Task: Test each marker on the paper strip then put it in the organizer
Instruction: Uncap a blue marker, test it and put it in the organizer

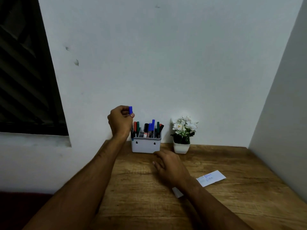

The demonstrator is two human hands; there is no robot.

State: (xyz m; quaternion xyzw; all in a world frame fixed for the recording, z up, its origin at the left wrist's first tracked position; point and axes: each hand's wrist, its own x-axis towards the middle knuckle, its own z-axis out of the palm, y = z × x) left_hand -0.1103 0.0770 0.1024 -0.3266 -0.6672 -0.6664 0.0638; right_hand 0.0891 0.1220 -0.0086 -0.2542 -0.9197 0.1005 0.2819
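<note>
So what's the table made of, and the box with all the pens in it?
The table looks like wood or a wood-look laminate: brown grain lines, dull sheen. The box looks like smooth matte plastic, pale grey, with rounded corners and two small keyhole-shaped holes in front.
</note>
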